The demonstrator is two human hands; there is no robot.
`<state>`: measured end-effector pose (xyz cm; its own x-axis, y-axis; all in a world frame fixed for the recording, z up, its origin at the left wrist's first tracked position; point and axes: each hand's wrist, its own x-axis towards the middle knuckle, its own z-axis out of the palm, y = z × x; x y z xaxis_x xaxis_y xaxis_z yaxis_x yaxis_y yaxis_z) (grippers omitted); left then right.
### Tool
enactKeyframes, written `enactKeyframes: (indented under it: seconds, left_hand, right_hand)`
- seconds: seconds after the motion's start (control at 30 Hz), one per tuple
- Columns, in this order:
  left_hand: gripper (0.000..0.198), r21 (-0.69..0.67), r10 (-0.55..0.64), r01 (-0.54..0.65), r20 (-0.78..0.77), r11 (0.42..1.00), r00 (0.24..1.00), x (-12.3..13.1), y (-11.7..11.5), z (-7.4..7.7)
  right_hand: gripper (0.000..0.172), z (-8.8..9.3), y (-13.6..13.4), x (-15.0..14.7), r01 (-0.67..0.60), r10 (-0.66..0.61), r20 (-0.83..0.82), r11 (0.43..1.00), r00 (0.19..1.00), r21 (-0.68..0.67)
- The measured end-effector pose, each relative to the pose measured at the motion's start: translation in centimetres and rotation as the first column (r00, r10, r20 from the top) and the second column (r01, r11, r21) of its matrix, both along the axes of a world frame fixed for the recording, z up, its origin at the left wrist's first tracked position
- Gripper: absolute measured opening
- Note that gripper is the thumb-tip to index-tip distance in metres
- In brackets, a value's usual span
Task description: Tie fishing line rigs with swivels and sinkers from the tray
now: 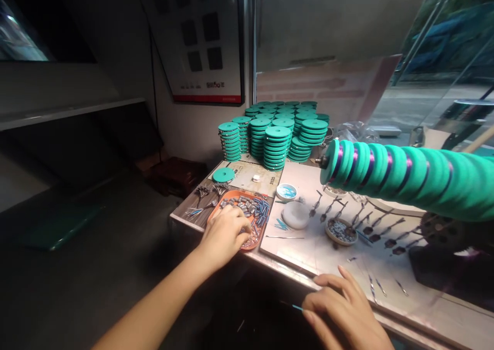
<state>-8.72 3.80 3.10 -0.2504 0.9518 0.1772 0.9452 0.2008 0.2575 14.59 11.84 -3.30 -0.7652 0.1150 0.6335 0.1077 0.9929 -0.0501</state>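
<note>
My left hand (227, 231) reaches into an orange tray (250, 248), its fingers curled down among small parts; whatever lies between the fingertips is hidden. Small grey metal cylinders (244, 205) fill the tray's far side, beside a heap of thin dark-blue pieces (262, 211). In front of the table edge, my right hand (339, 309) pinches a thin blue-tipped stick (297, 307) between thumb and fingers. Close to it on the board lie several small slim metal-ended pieces (380, 287).
Stacks of green foam spools (278, 144) stand at the back. A row of green spools wound with purple line (409, 175) on a rod juts in from the right. On the white board (287, 249) are a bowl of grey pellets (341, 231) and a round white lid (295, 215).
</note>
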Motion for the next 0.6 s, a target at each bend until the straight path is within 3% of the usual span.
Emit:
enactKeyframes:
  seconds: [0.27,0.4,0.47,0.5,0.57,0.6]
  left_hand:
    - [0.013,-0.012,0.006,-0.006,0.003,1.0,1.0,0.5,0.8,-0.1]
    - [0.014,0.102,0.01,-0.022,0.115,0.994,0.993,0.9,0.1,0.9]
    - [0.013,0.176,-0.008,-0.039,0.257,0.984,0.966,2.2,-0.9,1.2]
    - [0.012,0.204,-0.03,-0.045,0.352,0.978,0.935,3.1,-1.5,1.2]
    - [0.01,0.264,-0.112,-0.139,0.748,0.954,0.655,5.3,-2.7,0.4]
    - [0.012,0.247,-0.116,-0.2,0.854,0.948,0.506,6.4,-3.1,-0.3]
  right_hand:
    - [0.004,0.2,-0.2,0.1,0.014,-0.014,-0.002,0.999,1.0,-0.046]
    - [0.003,0.3,-0.7,0.1,0.052,-0.055,-0.028,0.995,0.998,-0.088]
    - [0.004,0.3,-1.0,0.2,0.08,-0.09,-0.061,0.986,0.994,-0.147]
    - [0.003,0.3,-1.2,0.3,0.075,-0.09,-0.083,0.984,0.993,-0.161]
    - [0.002,0.1,-1.7,0.3,0.07,-0.096,-0.129,0.979,0.987,-0.191]
    - [0.003,0.1,-2.0,0.3,0.073,-0.107,-0.152,0.974,0.983,-0.214]
